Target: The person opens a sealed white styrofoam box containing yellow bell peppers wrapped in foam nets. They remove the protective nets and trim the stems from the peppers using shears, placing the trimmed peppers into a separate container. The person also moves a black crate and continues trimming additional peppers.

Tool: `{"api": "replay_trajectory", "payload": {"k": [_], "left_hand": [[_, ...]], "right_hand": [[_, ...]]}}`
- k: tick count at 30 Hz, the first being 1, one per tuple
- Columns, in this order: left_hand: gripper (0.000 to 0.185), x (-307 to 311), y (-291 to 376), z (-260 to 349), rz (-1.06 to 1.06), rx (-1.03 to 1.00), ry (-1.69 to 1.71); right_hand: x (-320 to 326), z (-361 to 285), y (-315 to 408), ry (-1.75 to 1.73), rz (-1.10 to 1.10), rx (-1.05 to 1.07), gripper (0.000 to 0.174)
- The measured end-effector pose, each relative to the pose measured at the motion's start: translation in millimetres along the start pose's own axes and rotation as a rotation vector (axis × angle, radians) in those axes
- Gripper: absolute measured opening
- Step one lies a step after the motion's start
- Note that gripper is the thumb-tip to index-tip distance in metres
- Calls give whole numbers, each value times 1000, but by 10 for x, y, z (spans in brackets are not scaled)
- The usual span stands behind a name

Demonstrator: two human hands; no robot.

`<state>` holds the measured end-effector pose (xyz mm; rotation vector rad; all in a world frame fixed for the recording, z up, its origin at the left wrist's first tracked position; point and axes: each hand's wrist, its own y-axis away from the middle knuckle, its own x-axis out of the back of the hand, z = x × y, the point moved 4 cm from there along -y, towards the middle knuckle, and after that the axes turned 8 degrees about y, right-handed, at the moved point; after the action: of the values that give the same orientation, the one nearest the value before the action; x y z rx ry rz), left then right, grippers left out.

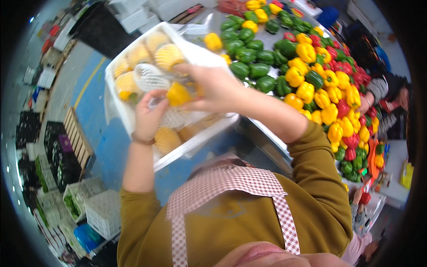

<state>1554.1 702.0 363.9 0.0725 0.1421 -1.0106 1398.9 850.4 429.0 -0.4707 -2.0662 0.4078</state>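
My right hand (213, 86) grips a yellow bell pepper (178, 94) over a white foam box (116, 90). At the pepper's left side is my left hand (150, 111), its fingertips pinching what looks like pale netting; blur hides the details. Several yellow peppers in white foam net sleeves (138, 55) stand in the box. A loose white foam net (150, 77) lies among them, just beyond my hands. At the near side of the box rests another netted pepper (167, 140). White liner sheeting (203, 55) hangs over the box's right wall.
To the right, a metal table (267, 36) bears a heap of green, red and yellow bell peppers (322, 88). Another person's hand (365, 101) reaches into its far side. A black bin (100, 30) stands beyond the box. White crates (103, 213) and a wooden pallet (78, 137) are at left.
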Motion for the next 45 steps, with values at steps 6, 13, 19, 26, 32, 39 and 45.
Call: {"api": "replay_trajectory", "payload": {"k": [6, 13, 19, 26, 32, 39, 45], "left_hand": [[21, -17, -129, -165, -1, 85, -687], [43, 34, 142, 339, -37, -134, -1489], [78, -397, 289, 281, -567, 46, -1144], [73, -270, 36, -96, -649, 303, -632], [65, -194, -185, 43, -531, 452, -154], [54, -1381, -328, 532, -809, 28, -459], [38, -2464, -601, 418, -835, -400, -730]], "right_hand": [[-561, 55, 23, -161, -70, -75, 58], [186, 579, 578, -1095, 379, -433, 49], [104, 559, 1100, -1056, 451, -586, 47], [22, 176, 1325, -879, 249, -481, 48], [87, 110, 1493, -893, 208, -516, 51], [126, 225, 1584, -1333, 361, -528, 65], [259, 448, 2011, -1665, 498, -632, 72]]}}
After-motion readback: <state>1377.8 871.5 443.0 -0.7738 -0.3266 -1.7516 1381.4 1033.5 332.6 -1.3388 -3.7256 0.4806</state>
